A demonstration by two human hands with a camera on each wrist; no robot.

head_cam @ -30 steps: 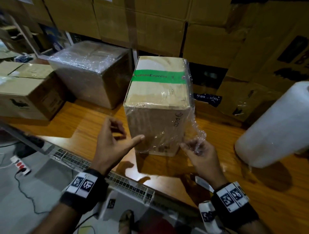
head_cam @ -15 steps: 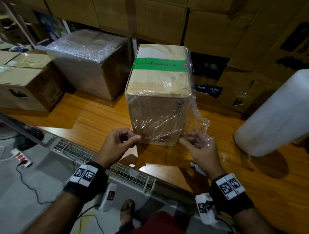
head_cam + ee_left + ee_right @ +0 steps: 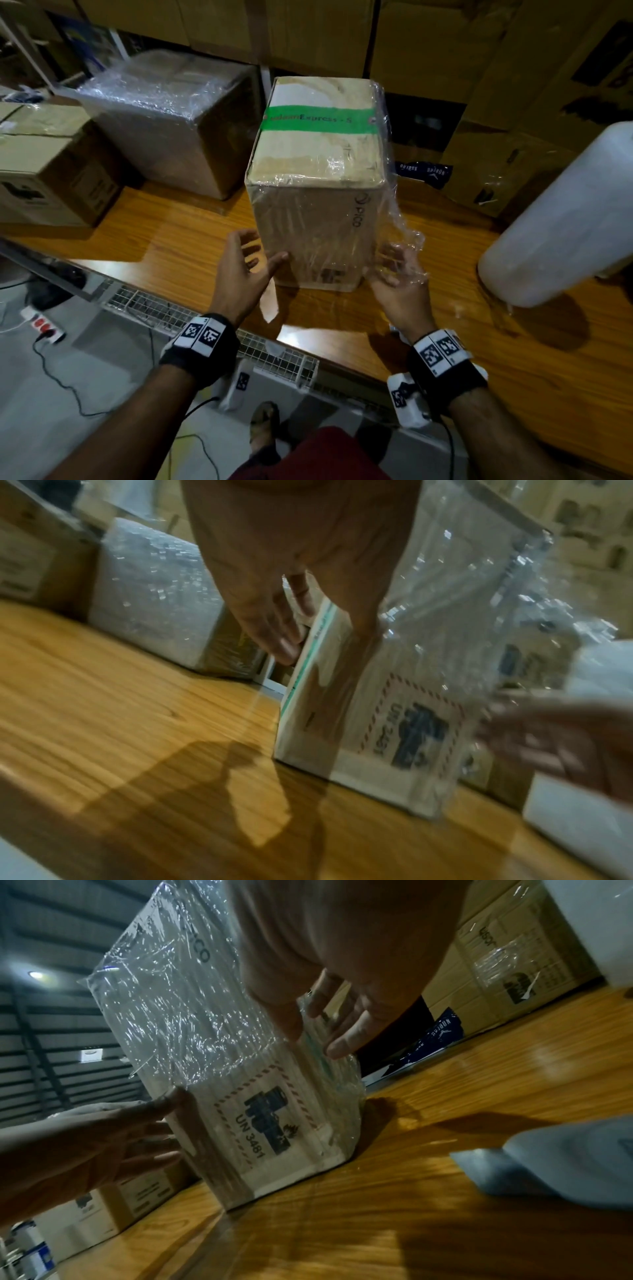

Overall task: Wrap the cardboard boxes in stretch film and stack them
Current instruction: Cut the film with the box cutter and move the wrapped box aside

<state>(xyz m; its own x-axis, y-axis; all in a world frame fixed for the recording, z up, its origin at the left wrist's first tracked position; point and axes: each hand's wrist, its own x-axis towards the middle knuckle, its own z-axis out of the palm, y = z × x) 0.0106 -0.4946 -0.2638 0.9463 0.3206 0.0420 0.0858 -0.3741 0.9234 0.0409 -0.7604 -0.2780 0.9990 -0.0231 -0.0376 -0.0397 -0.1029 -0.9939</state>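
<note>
A tall cardboard box (image 3: 315,178) with a green tape band stands upright on the wooden table (image 3: 178,236), partly covered in clear stretch film. My left hand (image 3: 253,260) is open at the box's near left edge, its thumb touching the front face; its fingers (image 3: 284,631) reach along the left side. My right hand (image 3: 394,270) lies flat against the near right corner with a loose flap of film (image 3: 404,226) draped over its straight fingers (image 3: 342,1031). The box's front label (image 3: 270,1118) shows through the film.
A large white roll of stretch film (image 3: 561,219) lies on the table at the right. A film-wrapped box (image 3: 171,120) and a bare carton (image 3: 51,164) sit at the back left. Stacked cartons (image 3: 428,51) wall the far side. A wire tray (image 3: 164,305) runs under the table's near edge.
My left hand, pinching at the box's lower left edge half a second ago, has spread open. My right hand has stayed at the right corner under the film flap.
</note>
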